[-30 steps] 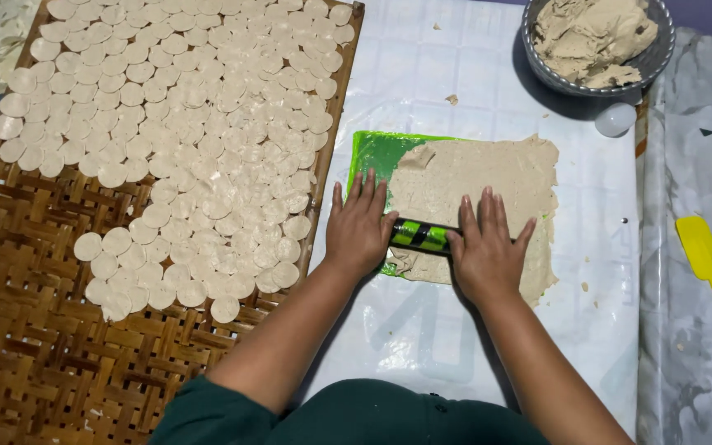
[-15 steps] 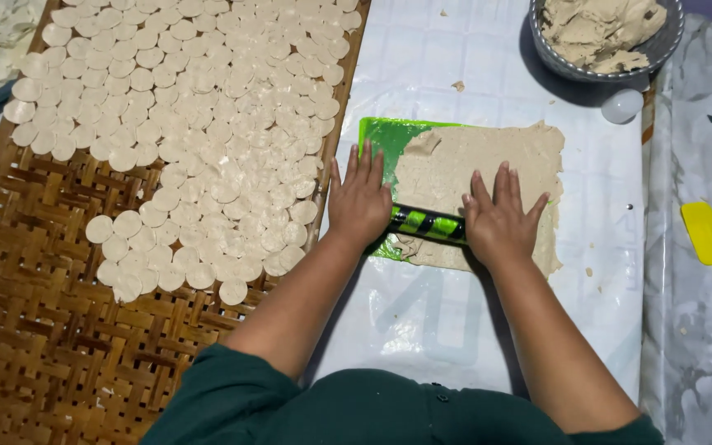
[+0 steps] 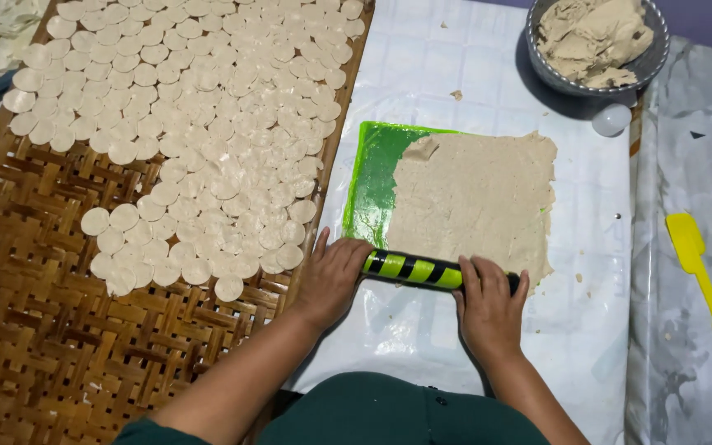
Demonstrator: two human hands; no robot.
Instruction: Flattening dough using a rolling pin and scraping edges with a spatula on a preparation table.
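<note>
- Green-and-black striped roller (image 3: 415, 269) lies under both hands, fingers flat and spread, gripping nothing: left hand (image 3: 333, 276), right hand (image 3: 488, 306).
- Dough sheet (image 3: 475, 198) spreads just beyond the fingertips, over a green mat (image 3: 372, 177).

Rolling pin (image 3: 422, 269): green-and-black striped cylinder, lying crosswise at near edge of dough sheet (image 3: 475, 198); beige, flattened, ragged-edged, covering green mat (image 3: 370, 177).

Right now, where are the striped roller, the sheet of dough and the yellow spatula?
striped roller (image 3: 420, 270), head view, middle of the striped barrel between the hands.
sheet of dough (image 3: 475, 194), head view, centre of the flattened sheet.
yellow spatula (image 3: 686, 241), head view, on its flat blade.
</note>
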